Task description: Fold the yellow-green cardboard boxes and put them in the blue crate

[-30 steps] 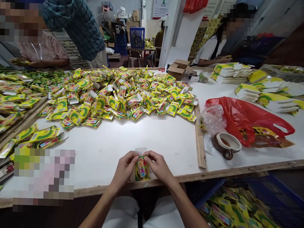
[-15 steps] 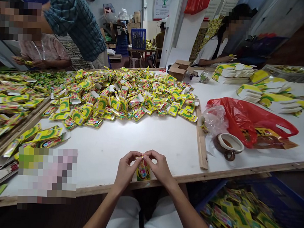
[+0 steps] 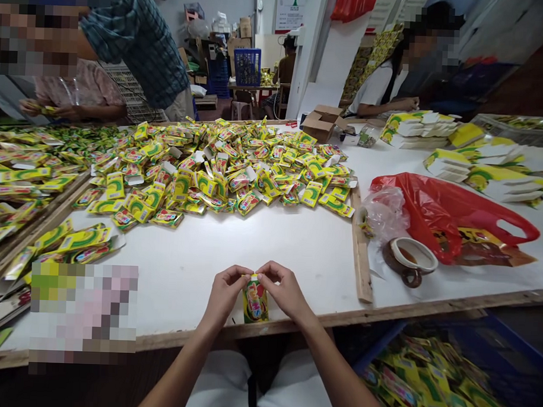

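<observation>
A small yellow and green printed carton (image 3: pixel 255 301) stands at the table's front edge, its coloured lettering facing me. My left hand (image 3: pixel 227 288) pinches its top left corner between thumb and fingers. On the top right corner, my right hand (image 3: pixel 283 285) has the same kind of pinch, the two thumbs close together along the upper edge. Fingers partly hide the carton's top flap. Beyond my hands lies a wide heap of similar small cartons (image 3: pixel 210 183) on the white table (image 3: pixel 199 242).
A wooden strip (image 3: pixel 361 260) bounds the right side, with a brown cup (image 3: pixel 400 266) and red plastic bag (image 3: pixel 432 203) past it. Below right, a blue crate (image 3: pixel 511 354) holds many cartons. Flat carton stacks (image 3: pixel 416 128) lie far right. Co-workers sit and stand across the table.
My fingertips have shifted slightly apart along the carton's top edge, so more of its front shows. Both hands still hold it in nearly the same place.
</observation>
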### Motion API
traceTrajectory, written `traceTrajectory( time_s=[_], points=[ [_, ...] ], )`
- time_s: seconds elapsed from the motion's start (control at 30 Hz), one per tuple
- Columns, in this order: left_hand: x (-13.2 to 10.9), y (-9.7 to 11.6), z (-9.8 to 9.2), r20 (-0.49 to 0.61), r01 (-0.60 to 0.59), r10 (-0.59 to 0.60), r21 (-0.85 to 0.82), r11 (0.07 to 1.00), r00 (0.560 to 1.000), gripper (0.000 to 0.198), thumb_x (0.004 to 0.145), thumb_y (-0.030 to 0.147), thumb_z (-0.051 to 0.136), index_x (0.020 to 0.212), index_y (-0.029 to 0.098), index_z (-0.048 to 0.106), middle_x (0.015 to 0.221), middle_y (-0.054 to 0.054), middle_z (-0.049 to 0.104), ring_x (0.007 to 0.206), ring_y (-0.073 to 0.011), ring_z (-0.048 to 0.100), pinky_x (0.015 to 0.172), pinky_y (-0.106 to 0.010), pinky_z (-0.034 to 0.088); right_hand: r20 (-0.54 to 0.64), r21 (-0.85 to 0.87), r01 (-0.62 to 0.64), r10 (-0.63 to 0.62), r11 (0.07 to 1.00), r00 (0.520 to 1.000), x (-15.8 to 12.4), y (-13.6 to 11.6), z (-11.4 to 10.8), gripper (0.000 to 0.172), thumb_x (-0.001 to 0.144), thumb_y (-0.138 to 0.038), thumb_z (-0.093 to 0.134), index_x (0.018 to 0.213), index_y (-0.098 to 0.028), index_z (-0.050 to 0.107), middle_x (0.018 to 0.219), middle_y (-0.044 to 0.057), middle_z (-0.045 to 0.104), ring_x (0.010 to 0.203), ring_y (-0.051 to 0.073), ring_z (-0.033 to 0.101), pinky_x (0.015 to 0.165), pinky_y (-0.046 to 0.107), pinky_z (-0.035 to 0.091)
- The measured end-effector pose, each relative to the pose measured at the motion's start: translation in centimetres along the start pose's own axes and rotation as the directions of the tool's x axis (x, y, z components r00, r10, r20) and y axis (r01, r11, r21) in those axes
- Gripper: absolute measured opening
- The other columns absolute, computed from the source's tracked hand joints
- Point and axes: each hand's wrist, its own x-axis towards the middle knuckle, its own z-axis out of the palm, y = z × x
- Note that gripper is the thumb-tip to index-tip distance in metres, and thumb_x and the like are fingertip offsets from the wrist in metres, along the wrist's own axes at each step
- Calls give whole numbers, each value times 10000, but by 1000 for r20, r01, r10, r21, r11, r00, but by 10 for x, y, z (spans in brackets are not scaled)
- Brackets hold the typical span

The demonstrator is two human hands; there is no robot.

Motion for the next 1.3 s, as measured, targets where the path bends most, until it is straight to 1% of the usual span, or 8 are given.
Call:
traceTrajectory(
  time_s=[0.27,0.4,0.53,0.7,0.83,1.03,1.17,1.3],
  points=[
    [-5,-2,-6,177,-238,203,206,949,963,232,852,325,537,965,180,679,983,-80,683,937,-207,625,833,-319,487,-40,-8,47,-47,999,998,-19,-7,-7,122,824,-258,552,837,-190,653,807,26,688,773,179,635,718,274,495],
    [58,18,-11,90,-361,374,540,760,923,243,857,326,512,1024,191,626,997,-73,675,867,-189,639,764,-311,513,-171,-323,-105,51,941,984,-65,-25,-95,219,836,-381,515,828,-218,660,824,44,696,792,220,642,711,301,495],
    [148,32,-8,-24,-328,457,662,674,889,393,809,242,558,1189,152,510,1208,-148,571,1151,-281,502,964,-437,391,-331,-584,-268,76,766,941,-119,-32,-178,311,697,-525,623,793,-236,688,882,80,707,842,291,648,752,357,504],
    [203,42,8,-41,-298,466,719,628,884,508,736,171,609,1219,113,464,1191,-200,548,1189,-338,449,999,-509,293,-258,-459,-242,133,855,957,-116,-31,-142,303,781,-501,563,848,-227,673,902,76,710,869,260,653,760,321,517],
    [172,36,16,10,-324,446,703,633,895,484,759,197,591,1217,174,439,1055,-130,596,1037,-287,548,886,-443,402,-196,-282,-132,77,950,977,-78,-18,-84,227,845,-393,524,846,-204,649,820,51,695,819,222,646,750,307,508],
    [48,4,21,162,-353,314,400,846,936,508,870,255,464,1324,290,239,953,-20,538,662,-114,583,631,-251,480,-343,18,22,-15,1000,939,-30,14,-38,304,826,-330,571,1107,-223,523,1133,98,604,955,217,623,817,347,512],
    [-9,-6,21,240,-252,205,183,950,949,498,885,268,463,1331,311,247,1061,-44,481,824,-131,600,745,-282,501,-269,185,81,-29,979,963,-19,23,-15,405,828,-285,576,1194,-242,407,1055,77,629,922,192,638,825,340,507],
    [-19,-9,13,288,-184,131,166,969,949,418,873,275,496,1270,269,364,1076,-62,536,932,-173,600,807,-305,496,-201,168,74,-40,983,979,-19,22,-7,272,835,-258,565,1092,-230,479,961,47,658,909,185,629,813,314,495]
  ],
)
